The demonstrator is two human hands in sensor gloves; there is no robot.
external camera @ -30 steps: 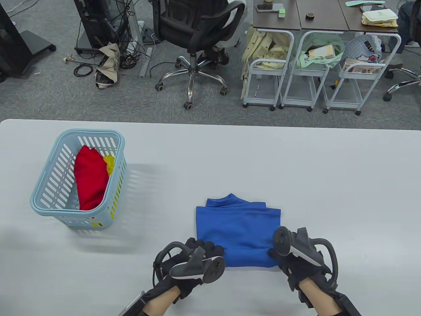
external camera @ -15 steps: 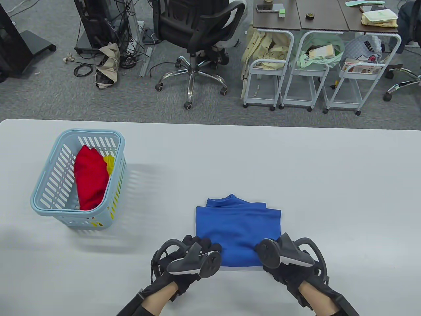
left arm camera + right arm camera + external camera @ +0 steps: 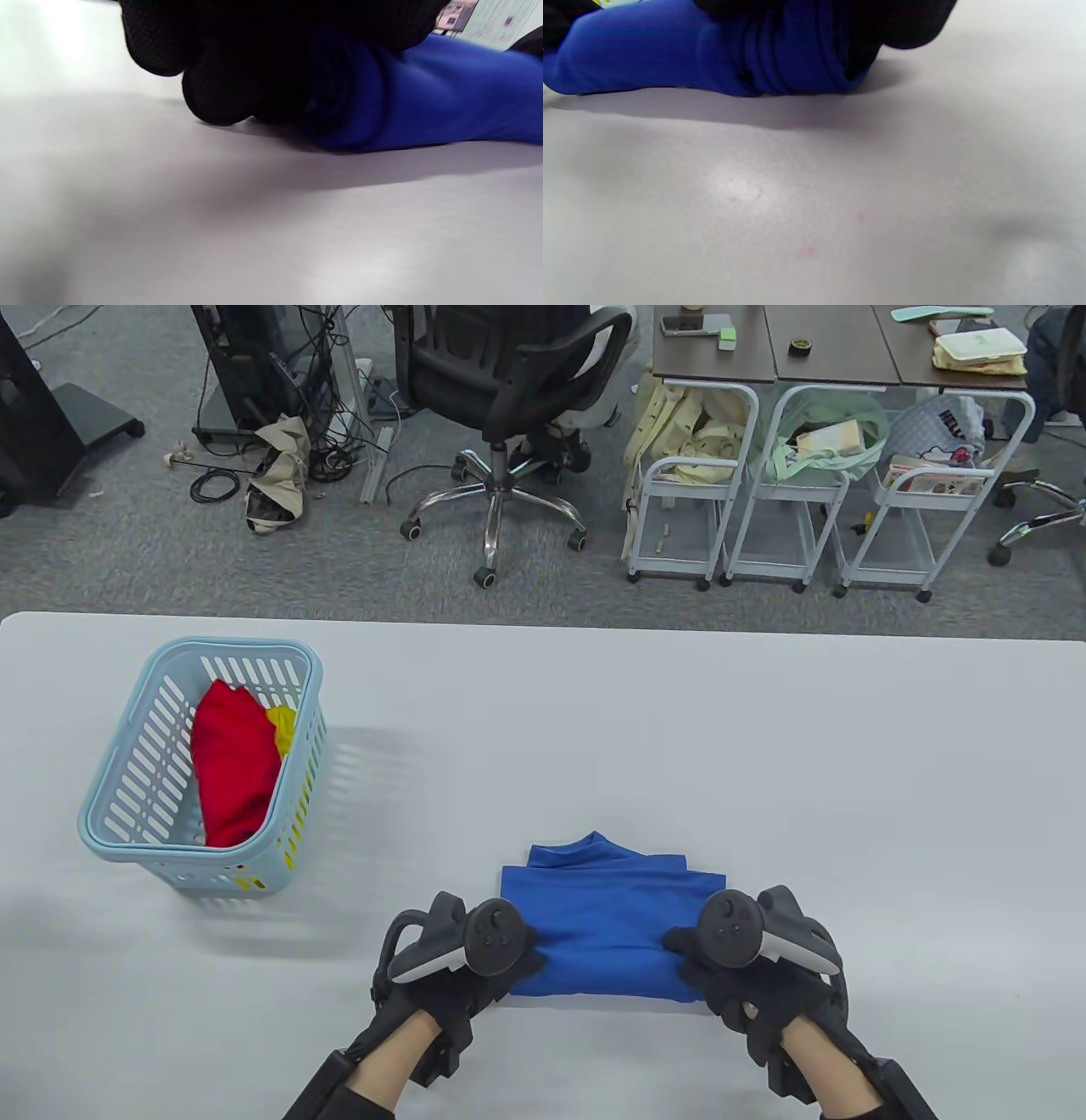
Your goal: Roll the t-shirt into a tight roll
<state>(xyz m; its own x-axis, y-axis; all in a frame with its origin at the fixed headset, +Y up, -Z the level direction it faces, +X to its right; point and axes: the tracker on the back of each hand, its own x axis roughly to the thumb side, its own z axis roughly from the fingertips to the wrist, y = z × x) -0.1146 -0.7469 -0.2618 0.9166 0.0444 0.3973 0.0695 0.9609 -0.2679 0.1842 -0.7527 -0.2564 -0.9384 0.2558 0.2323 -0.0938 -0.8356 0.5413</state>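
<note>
Both ends of the blue t-shirt (image 3: 609, 920) roll, lower centre, are gripped by curled left hand (image 3: 462, 963) and right hand (image 3: 751, 971), keeping it tight.

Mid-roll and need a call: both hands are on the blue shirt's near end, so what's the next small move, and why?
Probably roll forward another turn: left hand and right hand grip the rolled near end of the blue t-shirt, whose far part lies flat.

Wide bare white table (image 3: 679, 729) beyond and right of the blue t-shirt (image 3: 607, 899); only obstacle is the light blue laundry basket (image 3: 127, 814) standing well apart at far left
</note>
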